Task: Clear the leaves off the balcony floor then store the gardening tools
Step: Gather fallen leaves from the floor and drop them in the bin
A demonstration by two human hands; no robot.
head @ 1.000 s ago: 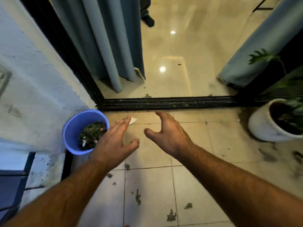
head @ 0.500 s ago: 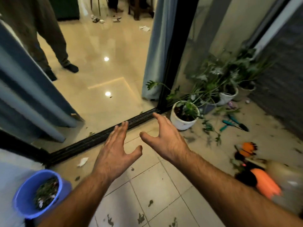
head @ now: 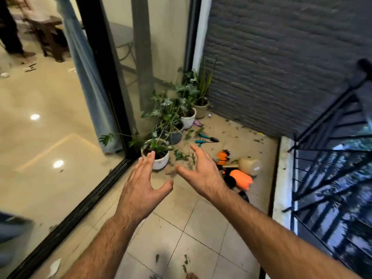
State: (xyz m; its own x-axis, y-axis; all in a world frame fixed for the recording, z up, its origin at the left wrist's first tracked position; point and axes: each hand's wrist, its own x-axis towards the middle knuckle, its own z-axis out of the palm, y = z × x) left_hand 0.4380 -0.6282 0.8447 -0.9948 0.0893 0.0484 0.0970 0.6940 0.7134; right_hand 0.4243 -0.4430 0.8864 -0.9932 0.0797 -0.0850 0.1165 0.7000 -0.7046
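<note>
Head view: since the earlier frames the camera has swung right; the blue bucket is gone from sight and the far balcony corner now fills the frame. The left hand (head: 141, 186) and right hand (head: 201, 170) hang empty over the tiled floor (head: 181, 228), fingers spread, as before. Scattered leaves (head: 186, 262) lie near the bottom edge and more by the grey wall. Teal-handled garden tools (head: 207, 138) lie beyond the right hand, orange gloves (head: 223, 156) and a tan pot (head: 249, 166) just right of it. A white potted plant (head: 159, 156) stands ahead of the left fingertips, beside the door track (head: 80, 210).
</note>
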